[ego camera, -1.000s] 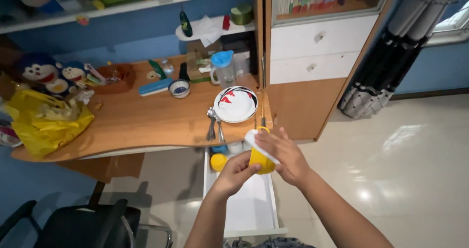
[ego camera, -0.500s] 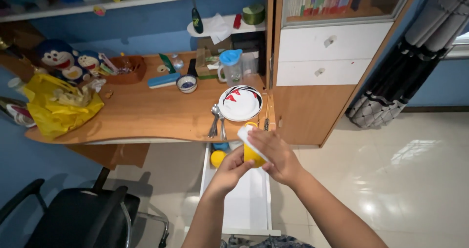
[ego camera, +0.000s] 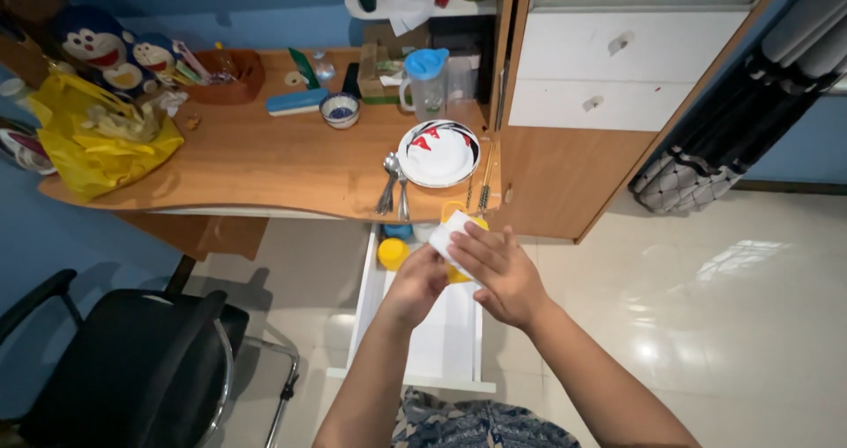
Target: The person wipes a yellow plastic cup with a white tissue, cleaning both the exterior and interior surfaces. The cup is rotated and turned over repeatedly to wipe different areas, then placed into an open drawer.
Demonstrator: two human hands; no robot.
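Both hands meet above the pulled-out white drawer [ego camera: 441, 342] just below the front edge of the wooden bench [ego camera: 265, 170]; the left hand [ego camera: 416, 286] has its fingers clamped round the side of a yellow cup [ego camera: 457, 274], which is mostly hidden between the two hands, with only a strip of yellow showing below the cloth and at the rim; the right hand [ego camera: 501, 271] lies over the cup with its fingers closed down on a white cloth [ego camera: 450, 234], pressing it against the cup's upper side; the cup is held in the air, clear of the bench and above the drawer's open space; inside the drawer, at its far end, sit a round yellow lid-like piece [ego camera: 392, 253] and some small blue and white things too hidden to tell apart; on the bench just beyond the hands lies a white plate with red and black marks [ego camera: 438, 153], with two metal spoons [ego camera: 393, 183] touching its left side and a pair of chopsticks [ego camera: 484, 183] along its right; farther back stand a small patterned bowl [ego camera: 340, 110] and a clear jug with a blue lid [ego camera: 428, 81]; a crumpled yellow plastic bag [ego camera: 93, 139] sits at the bench's left end, and a black chair [ego camera: 132, 368] stands on the floor at lower left.
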